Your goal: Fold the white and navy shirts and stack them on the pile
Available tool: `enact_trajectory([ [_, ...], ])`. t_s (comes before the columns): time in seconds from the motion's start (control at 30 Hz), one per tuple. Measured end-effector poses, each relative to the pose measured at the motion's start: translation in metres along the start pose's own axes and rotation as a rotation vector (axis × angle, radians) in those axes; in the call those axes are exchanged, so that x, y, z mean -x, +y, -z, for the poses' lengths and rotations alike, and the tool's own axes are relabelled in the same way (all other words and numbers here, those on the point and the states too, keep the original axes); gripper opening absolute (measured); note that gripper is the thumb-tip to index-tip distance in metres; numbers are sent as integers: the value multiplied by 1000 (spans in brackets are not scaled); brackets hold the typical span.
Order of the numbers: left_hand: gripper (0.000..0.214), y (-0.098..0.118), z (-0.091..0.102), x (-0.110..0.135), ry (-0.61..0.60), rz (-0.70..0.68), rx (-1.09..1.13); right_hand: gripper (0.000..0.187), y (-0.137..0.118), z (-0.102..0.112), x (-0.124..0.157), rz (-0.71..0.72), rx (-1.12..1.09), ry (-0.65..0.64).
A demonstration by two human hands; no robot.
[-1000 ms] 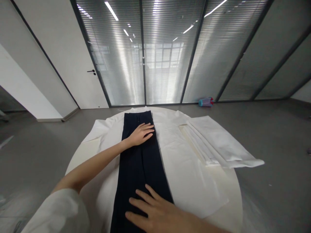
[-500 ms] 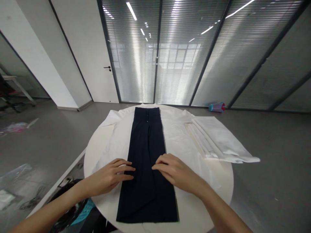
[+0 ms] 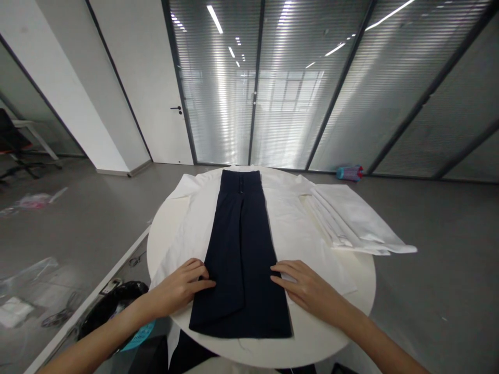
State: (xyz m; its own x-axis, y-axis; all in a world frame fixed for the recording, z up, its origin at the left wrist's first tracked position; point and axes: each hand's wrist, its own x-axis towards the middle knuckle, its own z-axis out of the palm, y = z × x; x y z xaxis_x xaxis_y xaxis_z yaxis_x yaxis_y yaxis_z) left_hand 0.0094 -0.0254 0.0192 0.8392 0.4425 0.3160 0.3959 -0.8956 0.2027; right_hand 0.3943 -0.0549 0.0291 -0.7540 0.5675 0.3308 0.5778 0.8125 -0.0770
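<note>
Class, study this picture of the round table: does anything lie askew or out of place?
Yes. The folded white cloth lies at a slant and juts past the round table at its right edge. The dark trousers lie straight, left hand and right hand flat at their sides.

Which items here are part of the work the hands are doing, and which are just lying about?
In hand:
- dark trousers, laid flat
- left hand at their left edge
- right hand at their right edge
- white cloth beneath
- round table

Lying about:
- folded white fabric on the table's right
- striped roll on the floor
- black bag
</note>
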Motion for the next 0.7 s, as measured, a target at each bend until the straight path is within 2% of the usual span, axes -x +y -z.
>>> enact_trajectory([
  [0.1,63,-3,3,0,-48,9,-5,48,5,-2,1,14,0,10],
  [0.3,79,-11,1,-6,-208,-34,-18,27,8,-8,0,36,12,86],
  [0.4,74,-12,13,-10,-242,-32,98,24,6,-3,-4,10,-40,84],
  [0.47,61,-16,27,-18,-258,0,250,23,9,5,-11,-26,-135,75],
  [0.5,50,-21,34,-25,-244,54,342,23,13,9,-17,-67,-198,78],
  [0.57,32,-39,43,-42,-157,262,536,24,26,14,-34,-206,-343,124],
  [0.63,47,-66,43,-64,-28,529,743,25,47,12,-57,-414,-499,215],
  [0.7,57,-97,36,-87,53,717,976,25,70,4,-82,-666,-678,275],
])
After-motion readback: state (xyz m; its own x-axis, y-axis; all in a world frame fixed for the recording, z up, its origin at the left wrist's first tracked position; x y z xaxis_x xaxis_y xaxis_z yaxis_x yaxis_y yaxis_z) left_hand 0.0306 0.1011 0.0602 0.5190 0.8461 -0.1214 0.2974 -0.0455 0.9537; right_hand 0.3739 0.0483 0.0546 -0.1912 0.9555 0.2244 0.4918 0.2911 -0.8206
